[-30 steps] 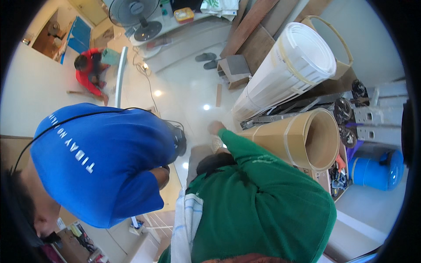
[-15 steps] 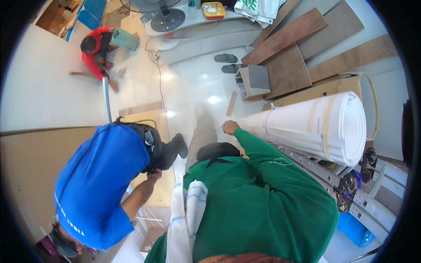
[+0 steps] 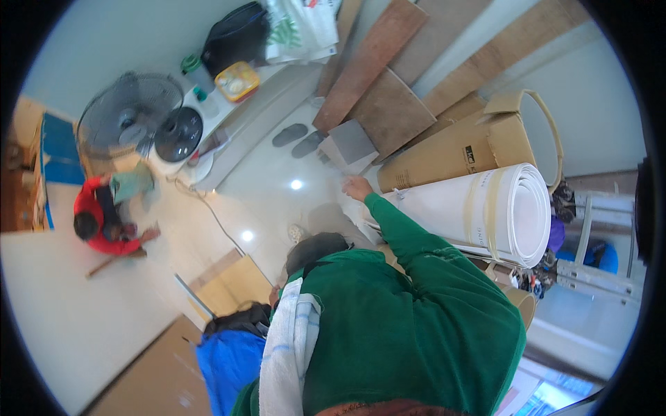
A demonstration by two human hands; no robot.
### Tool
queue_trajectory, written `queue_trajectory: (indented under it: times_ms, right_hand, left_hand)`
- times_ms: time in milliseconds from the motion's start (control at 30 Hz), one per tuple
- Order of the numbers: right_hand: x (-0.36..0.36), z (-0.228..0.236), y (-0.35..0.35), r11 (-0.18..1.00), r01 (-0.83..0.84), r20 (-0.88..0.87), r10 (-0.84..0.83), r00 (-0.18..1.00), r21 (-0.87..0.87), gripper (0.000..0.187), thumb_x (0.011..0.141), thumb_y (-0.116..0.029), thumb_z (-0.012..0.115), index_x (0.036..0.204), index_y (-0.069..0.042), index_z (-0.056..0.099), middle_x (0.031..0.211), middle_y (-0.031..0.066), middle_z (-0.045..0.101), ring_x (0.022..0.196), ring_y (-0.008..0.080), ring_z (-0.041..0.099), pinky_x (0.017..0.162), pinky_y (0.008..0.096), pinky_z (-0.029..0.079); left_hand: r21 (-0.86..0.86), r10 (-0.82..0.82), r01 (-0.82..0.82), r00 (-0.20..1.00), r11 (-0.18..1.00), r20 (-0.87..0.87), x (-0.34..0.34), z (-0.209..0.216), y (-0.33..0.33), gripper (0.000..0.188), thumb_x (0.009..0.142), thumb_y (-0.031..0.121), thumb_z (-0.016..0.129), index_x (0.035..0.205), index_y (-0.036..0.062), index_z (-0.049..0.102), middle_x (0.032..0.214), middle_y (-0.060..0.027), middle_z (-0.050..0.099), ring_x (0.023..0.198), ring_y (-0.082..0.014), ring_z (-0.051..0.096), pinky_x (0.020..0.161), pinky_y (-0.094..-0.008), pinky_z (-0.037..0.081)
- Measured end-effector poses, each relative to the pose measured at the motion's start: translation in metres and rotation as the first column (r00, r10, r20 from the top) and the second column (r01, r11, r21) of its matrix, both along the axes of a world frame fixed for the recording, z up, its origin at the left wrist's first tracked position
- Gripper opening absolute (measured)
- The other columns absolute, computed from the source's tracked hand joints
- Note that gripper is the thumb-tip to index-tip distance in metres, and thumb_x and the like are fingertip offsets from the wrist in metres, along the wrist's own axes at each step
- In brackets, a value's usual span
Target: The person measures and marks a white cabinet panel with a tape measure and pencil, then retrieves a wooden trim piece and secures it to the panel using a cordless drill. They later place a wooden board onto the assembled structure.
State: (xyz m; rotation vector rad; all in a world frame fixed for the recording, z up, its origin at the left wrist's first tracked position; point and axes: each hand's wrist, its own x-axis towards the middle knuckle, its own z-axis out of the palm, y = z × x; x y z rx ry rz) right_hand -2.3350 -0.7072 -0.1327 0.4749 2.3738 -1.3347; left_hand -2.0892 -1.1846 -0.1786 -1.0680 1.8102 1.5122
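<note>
The right hand hung half-curled, seemingly empty, near the white roll slanting at the right; the left hand was out of sight; the roll looked weighty, smooth, easily creased, likely best cradled mid-length.

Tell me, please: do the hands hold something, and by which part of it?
Nothing visible is held in the right hand, which is near the white roll. Whether the left hand holds anything cannot be told; it is not clearly visible.

Blue-shirt co-wkr now mostly out of vw.
</note>
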Motion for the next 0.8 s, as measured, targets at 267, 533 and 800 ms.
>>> queue_trajectory:
  times_ms: [267, 533, 800]
  right_hand:
    - [-0.115, 0.018, 0.022, 0.981, 0.192, -0.104, -0.195, 0.975, -0.042, 0.031, 0.089, -0.016, 0.077, 0.118, -0.005, 0.082, 0.103, 0.0122, 0.083, 0.093, 0.0239, 0.078, 0.087, 0.0385, 0.061]
    - [-0.239, -0.008, 0.040, 0.906, 0.361, -0.123, -0.393, 0.911, -0.222, 0.027, 0.091, -0.014, 0.077, 0.116, -0.005, 0.081, 0.101, 0.0105, 0.083, 0.094, 0.0220, 0.078, 0.089, 0.0383, 0.061]
    - [-0.258, -0.079, 0.037, 0.920, 0.392, -0.225, -0.378, 0.898, 0.023, 0.028, 0.097, -0.032, 0.074, 0.114, -0.009, 0.080, 0.104, 0.0177, 0.080, 0.101, 0.0393, 0.076, 0.093, 0.0494, 0.059]
  left_hand:
    - [0.008, -0.196, 0.196, 0.980, 0.981, -0.030, -0.189, -0.002, -0.005, 0.027, 0.096, 0.014, 0.073, 0.122, 0.0110, 0.080, 0.091, -0.0118, 0.080, 0.079, -0.0147, 0.072, 0.066, -0.0321, 0.058]
    - [-0.061, -0.363, 0.366, 0.930, 0.928, 0.058, -0.327, 0.014, -0.012, 0.028, 0.097, 0.014, 0.072, 0.124, 0.0120, 0.079, 0.091, -0.0113, 0.079, 0.079, -0.0139, 0.071, 0.065, -0.0315, 0.058]
    - [-0.173, -0.580, 0.576, 0.814, 0.799, 0.034, -0.488, 0.050, 0.012, 0.030, 0.097, 0.014, 0.071, 0.126, 0.0130, 0.078, 0.091, -0.0108, 0.079, 0.080, -0.0132, 0.070, 0.064, -0.0309, 0.057]
